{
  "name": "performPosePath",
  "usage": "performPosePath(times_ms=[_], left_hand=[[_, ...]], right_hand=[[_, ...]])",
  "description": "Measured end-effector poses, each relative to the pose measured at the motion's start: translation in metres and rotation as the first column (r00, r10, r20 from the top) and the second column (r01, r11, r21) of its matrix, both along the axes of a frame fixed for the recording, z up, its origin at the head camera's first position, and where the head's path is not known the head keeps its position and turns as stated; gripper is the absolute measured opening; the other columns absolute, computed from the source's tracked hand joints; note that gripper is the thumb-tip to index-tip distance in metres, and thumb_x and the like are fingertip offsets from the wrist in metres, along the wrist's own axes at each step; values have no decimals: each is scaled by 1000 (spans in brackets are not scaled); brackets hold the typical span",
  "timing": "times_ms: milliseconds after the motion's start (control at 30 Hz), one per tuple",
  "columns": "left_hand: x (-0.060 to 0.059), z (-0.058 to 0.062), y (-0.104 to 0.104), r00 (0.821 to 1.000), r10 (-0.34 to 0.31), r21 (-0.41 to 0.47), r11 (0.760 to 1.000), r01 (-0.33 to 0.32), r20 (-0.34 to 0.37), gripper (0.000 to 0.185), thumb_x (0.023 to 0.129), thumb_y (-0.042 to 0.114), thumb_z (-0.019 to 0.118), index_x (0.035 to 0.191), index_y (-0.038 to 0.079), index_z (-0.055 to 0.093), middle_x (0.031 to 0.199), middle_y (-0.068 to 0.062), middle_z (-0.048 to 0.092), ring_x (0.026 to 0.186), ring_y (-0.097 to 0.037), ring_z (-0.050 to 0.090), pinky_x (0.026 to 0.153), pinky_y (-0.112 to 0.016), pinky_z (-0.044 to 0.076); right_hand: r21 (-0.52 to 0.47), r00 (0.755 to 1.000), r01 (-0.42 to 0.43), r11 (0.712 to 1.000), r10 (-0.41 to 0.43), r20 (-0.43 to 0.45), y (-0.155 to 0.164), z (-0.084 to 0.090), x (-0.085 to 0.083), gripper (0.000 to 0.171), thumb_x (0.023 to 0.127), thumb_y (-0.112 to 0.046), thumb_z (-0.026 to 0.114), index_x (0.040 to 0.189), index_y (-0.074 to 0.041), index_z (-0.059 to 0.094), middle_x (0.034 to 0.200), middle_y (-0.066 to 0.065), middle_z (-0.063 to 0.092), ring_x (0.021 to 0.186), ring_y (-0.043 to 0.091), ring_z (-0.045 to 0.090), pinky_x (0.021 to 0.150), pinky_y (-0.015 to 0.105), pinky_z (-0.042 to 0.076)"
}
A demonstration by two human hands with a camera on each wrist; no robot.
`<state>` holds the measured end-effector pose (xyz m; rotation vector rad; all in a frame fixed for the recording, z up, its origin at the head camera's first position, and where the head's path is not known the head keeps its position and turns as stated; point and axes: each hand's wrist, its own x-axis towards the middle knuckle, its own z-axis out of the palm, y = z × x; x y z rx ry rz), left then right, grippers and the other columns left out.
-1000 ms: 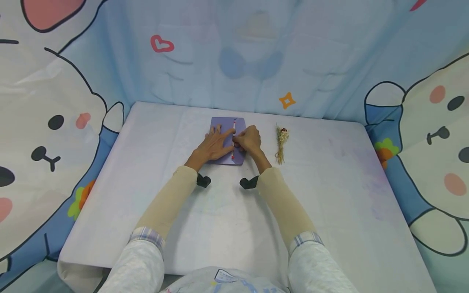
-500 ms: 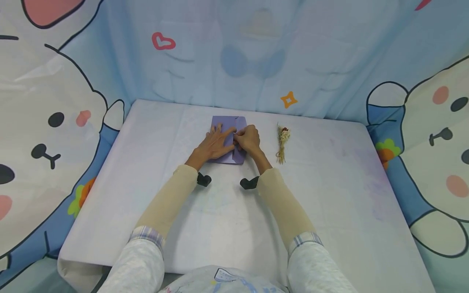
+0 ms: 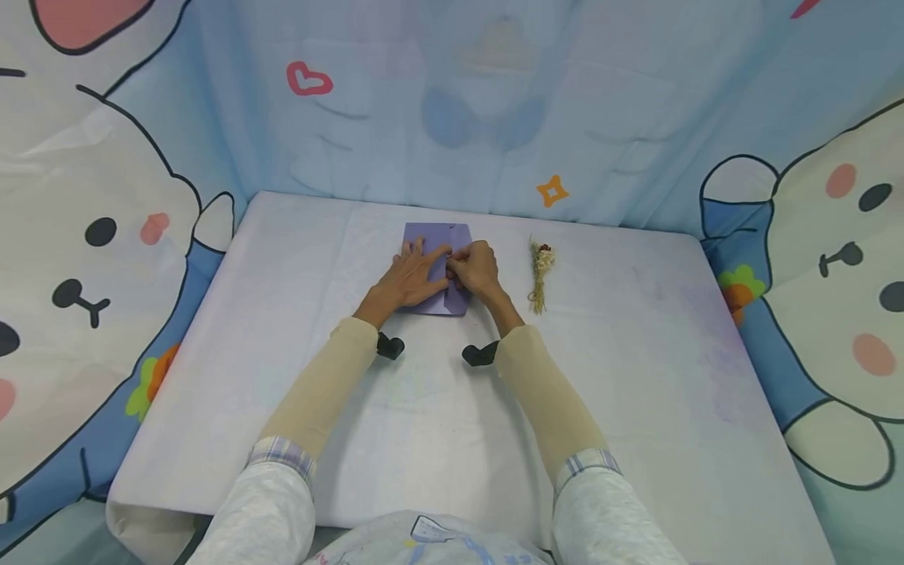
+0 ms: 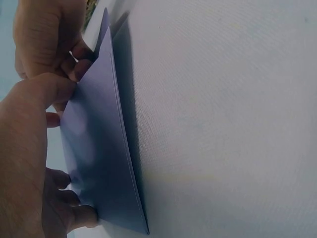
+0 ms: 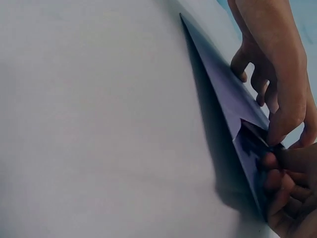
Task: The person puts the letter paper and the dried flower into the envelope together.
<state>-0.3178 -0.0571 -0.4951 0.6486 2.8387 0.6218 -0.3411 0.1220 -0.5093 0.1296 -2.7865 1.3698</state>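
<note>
A purple envelope point(image 3: 455, 304) lies near the back of the white table, its side flap point(image 5: 247, 151) on the right with a notched edge. My left hand point(image 3: 410, 276) rests on it with spread fingers, thumb and forefinger close to the flap's edge. With curled fingers my right hand point(image 3: 476, 268) pinches the flap at about mid-height, right beside the left fingertips. In the left wrist view, the near edge of the envelope point(image 4: 106, 139) stands slightly off the table and casts a shadow. The right fingertips are partly hidden by the left hand there.
A small bunch of dried flowers point(image 3: 541, 275) lies to the right of the envelope. White cloth covers the table point(image 3: 636, 377). A blue curtain point(image 3: 395, 157) with cartoon prints hangs behind and at both sides. Black wrist camera mounts point(image 3: 480, 354) jut inward from both sleeves.
A white and red strip showing along the flap's edge one second ago is now covered. The right hand has shifted very slightly; the left hand keeps its place on the envelope.
</note>
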Motion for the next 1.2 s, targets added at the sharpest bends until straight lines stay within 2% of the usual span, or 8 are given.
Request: performPosePath(times_ms=[233, 333, 433, 567, 667, 800, 1000, 1200], left_hand=[[2, 3, -1, 1000, -7, 7, 1000, 7, -2, 72, 105, 44, 56, 171, 26, 35, 176, -38, 19, 163, -59, 24, 127, -74, 29], [2, 5, 0, 1000, -6, -7, 1000, 6, -11, 70, 106, 44, 56, 170, 26, 36, 175, -38, 20, 161, -58, 26, 125, -74, 31], [1, 6, 2, 1000, -8, -13, 1000, 8, 1, 70, 106, 44, 55, 171, 28, 34, 177, -37, 18, 163, -57, 23, 127, -72, 29], [-1, 5, 3, 1000, -12, 11, 1000, 12, 12, 71, 104, 44, 55, 170, 28, 36, 176, -38, 18, 163, -59, 22, 126, -74, 28], [-8, -7, 3, 1000, -15, 48, 999, 14, 9, 71, 102, 45, 56, 168, 28, 38, 176, -37, 19, 162, -60, 22, 124, -77, 28], [-13, -19, 1, 1000, -23, 71, 997, 23, 1, 72, 101, 48, 56, 168, 30, 38, 177, -36, 18, 162, -60, 22, 122, -79, 29], [-4, -6, 0, 1000, -17, 45, 999, 17, 7, 70, 101, 43, 54, 168, 28, 38, 175, -39, 20, 161, -61, 23, 124, -77, 29], [6, 4, 2, 1000, -24, 19, 1000, 24, -2, 68, 105, 40, 53, 169, 26, 36, 175, -39, 19, 162, -59, 24, 125, -75, 29]], right_hand=[[53, 978, 120, 991, -109, -176, 10, -2, 5, 18, 99, -21, 81, 103, -5, 86, 92, 15, 83, 76, 27, 74, 66, 31, 50], [30, 953, 164, 986, -150, -264, 19, 1, 7, 18, 98, -19, 81, 107, -4, 86, 92, 16, 83, 73, 30, 72, 62, 32, 47], [-15, 917, 249, 968, -241, -318, 32, 2, 8, 21, 97, -22, 83, 108, -5, 86, 87, 13, 82, 67, 26, 67, 58, 30, 42], [-34, 866, 374, 927, -362, -345, 47, 3, 14, 28, 94, -23, 85, 114, -4, 85, 86, 13, 79, 73, 29, 69, 67, 41, 50], [-32, 840, 435, 900, -418, -347, 55, 6, 22, 35, 93, -20, 86, 122, -1, 82, 89, 17, 78, 87, 38, 72, 81, 55, 54], [-39, 803, 502, 864, -483, -348, 65, 4, 27, 38, 91, -19, 88, 123, -1, 81, 90, 19, 78, 94, 41, 73, 90, 60, 54], [-73, 736, 602, 795, -588, -337, 78, 0, 31, 37, 89, -20, 91, 120, -2, 83, 93, 18, 77, 90, 37, 71, 88, 56, 53], [-116, 647, 714, 690, -714, -266, 88, -3, 38, 40, 86, -27, 94, 117, -5, 84, 94, 15, 76, 100, 37, 73, 96, 58, 52]])
